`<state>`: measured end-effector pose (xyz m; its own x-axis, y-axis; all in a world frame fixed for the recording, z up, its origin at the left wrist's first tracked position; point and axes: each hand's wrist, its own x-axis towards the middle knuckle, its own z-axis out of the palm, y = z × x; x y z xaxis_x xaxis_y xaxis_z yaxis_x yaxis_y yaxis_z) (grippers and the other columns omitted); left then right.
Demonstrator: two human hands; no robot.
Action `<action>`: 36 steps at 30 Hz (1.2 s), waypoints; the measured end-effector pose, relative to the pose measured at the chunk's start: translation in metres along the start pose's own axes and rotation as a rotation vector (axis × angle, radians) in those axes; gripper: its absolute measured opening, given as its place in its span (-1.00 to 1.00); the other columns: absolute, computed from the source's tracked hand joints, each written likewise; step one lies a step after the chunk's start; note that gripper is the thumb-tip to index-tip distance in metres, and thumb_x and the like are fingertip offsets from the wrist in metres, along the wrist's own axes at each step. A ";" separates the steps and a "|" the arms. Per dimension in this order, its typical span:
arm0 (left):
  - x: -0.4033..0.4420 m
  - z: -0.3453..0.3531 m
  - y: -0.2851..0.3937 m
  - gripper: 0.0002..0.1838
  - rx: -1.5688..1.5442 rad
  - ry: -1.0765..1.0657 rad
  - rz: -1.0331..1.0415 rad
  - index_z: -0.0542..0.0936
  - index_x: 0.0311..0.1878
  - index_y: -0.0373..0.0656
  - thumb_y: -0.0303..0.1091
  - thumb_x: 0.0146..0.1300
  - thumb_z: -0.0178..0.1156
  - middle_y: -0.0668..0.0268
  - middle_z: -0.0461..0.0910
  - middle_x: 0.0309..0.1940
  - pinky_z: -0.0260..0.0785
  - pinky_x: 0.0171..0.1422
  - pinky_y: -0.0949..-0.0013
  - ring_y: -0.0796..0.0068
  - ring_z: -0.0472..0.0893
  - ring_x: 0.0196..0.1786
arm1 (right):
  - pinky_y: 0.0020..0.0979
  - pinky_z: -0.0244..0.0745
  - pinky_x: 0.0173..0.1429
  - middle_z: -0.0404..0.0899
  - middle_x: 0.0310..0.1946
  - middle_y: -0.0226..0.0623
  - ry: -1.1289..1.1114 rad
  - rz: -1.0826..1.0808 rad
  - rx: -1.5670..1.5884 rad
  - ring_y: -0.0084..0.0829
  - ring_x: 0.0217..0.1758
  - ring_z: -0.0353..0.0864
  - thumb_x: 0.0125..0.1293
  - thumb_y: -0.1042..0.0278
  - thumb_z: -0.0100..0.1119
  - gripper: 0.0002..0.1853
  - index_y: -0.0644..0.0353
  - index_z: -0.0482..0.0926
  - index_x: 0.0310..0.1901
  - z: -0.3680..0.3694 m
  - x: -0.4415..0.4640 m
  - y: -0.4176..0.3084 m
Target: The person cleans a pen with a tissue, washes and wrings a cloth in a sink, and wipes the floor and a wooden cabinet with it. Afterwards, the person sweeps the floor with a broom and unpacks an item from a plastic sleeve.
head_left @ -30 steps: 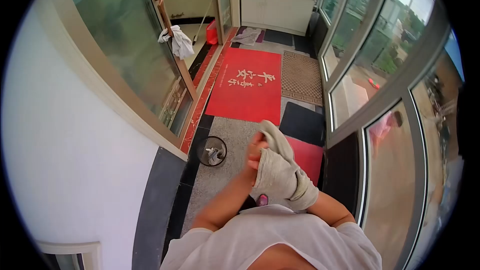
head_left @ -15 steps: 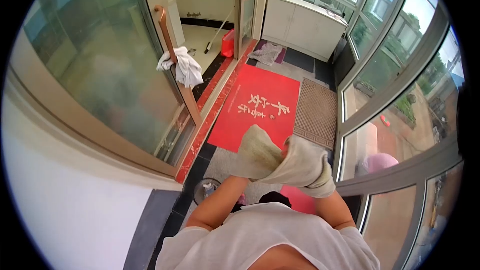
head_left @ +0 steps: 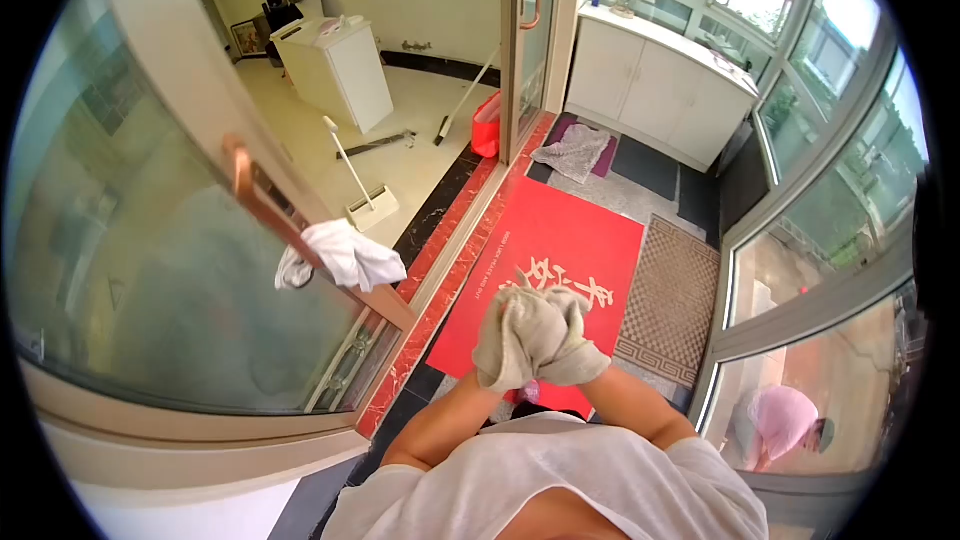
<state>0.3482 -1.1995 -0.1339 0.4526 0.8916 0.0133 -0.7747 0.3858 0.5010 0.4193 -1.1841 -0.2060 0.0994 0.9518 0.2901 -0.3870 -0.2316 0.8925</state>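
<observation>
Both hands wear loose, pale grey-beige work gloves and meet in front of my chest. My left hand (head_left: 508,340) is pressed against my right hand (head_left: 572,345), with the gloved fingers folded together. Bunched fabric hides the individual fingers, so I cannot make out whether anything lies between them. Beneath the hands is a red doormat (head_left: 480,295) with pale lettering. To the left, a white cloth (head_left: 350,255) hangs over the handle of the sliding glass door (head_left: 150,270), apart from my hands.
Through the doorway, a white cabinet (head_left: 340,75), a dustpan (head_left: 372,208) and a red bag (head_left: 486,125) stand inside. A brown patterned mat (head_left: 668,300), a grey rag (head_left: 575,152) and a low white cupboard (head_left: 650,80) lie ahead. Outside the right window, a person in pink (head_left: 782,422) bends over.
My gloved hands have drawn closer together and shifted slightly left, from a crossed position to a tight clasp. The view has turned, showing more of the room and the person outside.
</observation>
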 end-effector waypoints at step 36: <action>0.574 -0.215 0.404 -0.82 2.147 0.842 0.496 0.35 -0.38 -0.14 -0.32 0.03 0.13 0.33 0.32 -0.47 0.22 -0.26 0.42 0.43 0.37 -0.34 | -0.37 0.31 0.09 0.44 -0.04 -0.19 0.173 1.822 -2.664 -0.28 0.03 0.41 0.22 0.16 -0.04 -0.62 0.16 0.42 0.01 -0.127 0.633 -0.199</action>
<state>0.2003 -0.4806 -0.1104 -0.1920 0.8837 0.4269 0.9048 -0.0091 0.4258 0.4427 -0.5104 -0.2437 -0.7559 0.5605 -0.3382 0.5033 0.1672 -0.8478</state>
